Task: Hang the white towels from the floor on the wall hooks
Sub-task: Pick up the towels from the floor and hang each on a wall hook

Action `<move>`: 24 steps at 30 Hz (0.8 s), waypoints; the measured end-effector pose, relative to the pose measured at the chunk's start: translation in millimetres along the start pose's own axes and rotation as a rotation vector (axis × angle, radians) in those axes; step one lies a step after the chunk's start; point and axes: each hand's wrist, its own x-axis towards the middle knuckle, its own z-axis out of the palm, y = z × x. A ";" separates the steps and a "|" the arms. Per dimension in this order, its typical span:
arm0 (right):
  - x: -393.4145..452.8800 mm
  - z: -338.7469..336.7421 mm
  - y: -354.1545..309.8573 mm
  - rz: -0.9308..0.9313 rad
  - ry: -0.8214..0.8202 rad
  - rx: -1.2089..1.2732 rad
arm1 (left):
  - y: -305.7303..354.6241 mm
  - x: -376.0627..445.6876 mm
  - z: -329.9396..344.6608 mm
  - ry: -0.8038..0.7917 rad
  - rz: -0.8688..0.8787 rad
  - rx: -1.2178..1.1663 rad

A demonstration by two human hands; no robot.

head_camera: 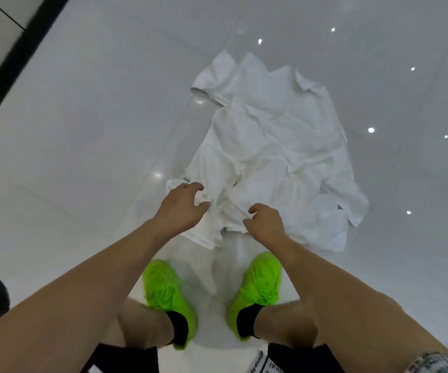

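Just beyond your fingertips the towels lie heaped on the floor. Your left hand and right hand hover half-curled, holding nothing; pinch one towel's near edge only.

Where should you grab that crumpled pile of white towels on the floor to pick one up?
Probably at the near edge of the crumpled pile of white towels, coming straight down from above. Loose folds and corners bunch up there, by the green shoes, so fingers can pinch a raised fold. The left hand and right hand hover over that edge, fingers curled.
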 end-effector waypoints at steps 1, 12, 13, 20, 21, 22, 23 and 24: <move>24.6 19.5 6.7 0.008 0.016 -0.026 | -13.5 22.9 16.8 -0.008 0.005 0.004; 118.4 98.5 33.9 -0.038 0.202 -0.186 | -58.0 112.7 103.0 -0.101 0.062 0.009; 110.7 94.4 32.1 -0.023 0.193 -0.177 | -53.4 102.4 97.9 -0.114 0.074 0.012; 106.4 78.7 9.7 -0.054 0.328 -0.295 | -28.3 95.4 56.0 -0.034 0.185 0.112; 113.4 81.8 11.2 -0.046 0.338 -0.329 | -27.4 103.8 57.2 -0.018 0.183 0.119; 121.3 86.8 14.3 -0.038 0.340 -0.353 | -27.6 112.5 61.6 -0.009 0.180 0.121; 129.7 92.5 17.8 -0.031 0.339 -0.368 | -29.0 120.9 68.3 -0.008 0.179 0.121; 137.0 98.6 20.8 -0.022 0.343 -0.381 | -31.2 128.8 76.2 -0.015 0.185 0.121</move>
